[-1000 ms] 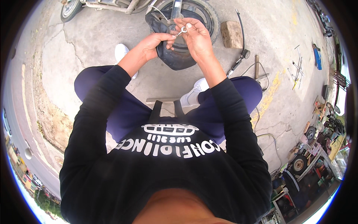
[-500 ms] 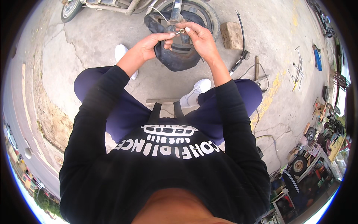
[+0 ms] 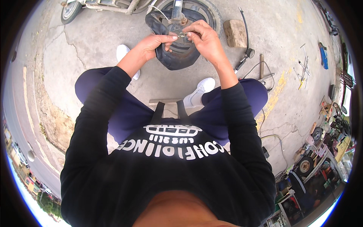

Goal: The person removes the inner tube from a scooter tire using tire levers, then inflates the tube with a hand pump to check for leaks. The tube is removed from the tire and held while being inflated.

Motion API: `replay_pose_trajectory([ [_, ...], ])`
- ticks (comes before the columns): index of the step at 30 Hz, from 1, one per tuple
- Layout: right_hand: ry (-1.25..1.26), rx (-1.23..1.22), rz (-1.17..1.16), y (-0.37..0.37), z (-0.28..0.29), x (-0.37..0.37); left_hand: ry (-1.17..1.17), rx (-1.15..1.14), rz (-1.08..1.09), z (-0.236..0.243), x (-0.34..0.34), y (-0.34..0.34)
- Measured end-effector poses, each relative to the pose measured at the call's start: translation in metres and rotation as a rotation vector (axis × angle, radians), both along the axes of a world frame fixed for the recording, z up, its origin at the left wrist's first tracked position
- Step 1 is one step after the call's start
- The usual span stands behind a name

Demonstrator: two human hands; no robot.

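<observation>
Pinching a tiny metal fitting (image 3: 182, 34) from both ends here; left hand (image 3: 153, 43) has thumb and finger closed on one end, right hand (image 3: 207, 41) has fingertips together on the other, though the part is so small I can't tell its exact shape beyond a ring-like middle; it's up in the air between the hands, over the floppy black rubber tube (image 3: 176, 60) by the motorbike wheel (image 3: 217, 23).

For handling it well, I'd steady the left end and let the right fingers do the fine turning; light pinch, both ends in line so nothing gets bent; staying low over that tube seems smart too, since a drop onto bare concrete (image 3: 227, 62) could roll off.

As for writing, the black top (image 3: 162, 181) has big white block lettering (image 3: 172, 152) plus a white graphic; there's a pale label (image 3: 178, 3) on the fork leg (image 3: 176, 14), too small to read; same for any markings on the round gauge (image 3: 250, 53).
</observation>
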State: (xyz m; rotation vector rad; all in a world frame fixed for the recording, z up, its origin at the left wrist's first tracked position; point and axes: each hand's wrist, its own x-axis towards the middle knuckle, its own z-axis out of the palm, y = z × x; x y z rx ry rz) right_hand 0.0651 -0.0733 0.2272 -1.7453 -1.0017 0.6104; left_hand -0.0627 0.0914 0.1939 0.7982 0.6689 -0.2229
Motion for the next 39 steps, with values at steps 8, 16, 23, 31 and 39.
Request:
replay_pose_trajectory([
  [8, -0.246, -0.026, -0.019, 0.003, 0.0, -0.006, 0.003, 0.022, 0.002, -0.001, -0.001, -0.002],
  [16, -0.254, -0.213, -0.135, 0.008, -0.003, -0.01, 0.041, 0.079, 0.01, -0.003, 0.0, -0.004],
  [23, -0.133, -0.146, -0.05, 0.001, -0.005, -0.007, 0.074, 0.143, 0.007, -0.002, 0.001, -0.005],
  [31, -0.147, -0.217, -0.166, 0.008, -0.004, -0.016, 0.045, 0.159, -0.011, -0.004, -0.001, -0.004],
  [39, -0.086, -0.132, -0.025, -0.001, -0.013, -0.016, 0.05, 0.181, -0.027, -0.001, -0.002, -0.005],
])
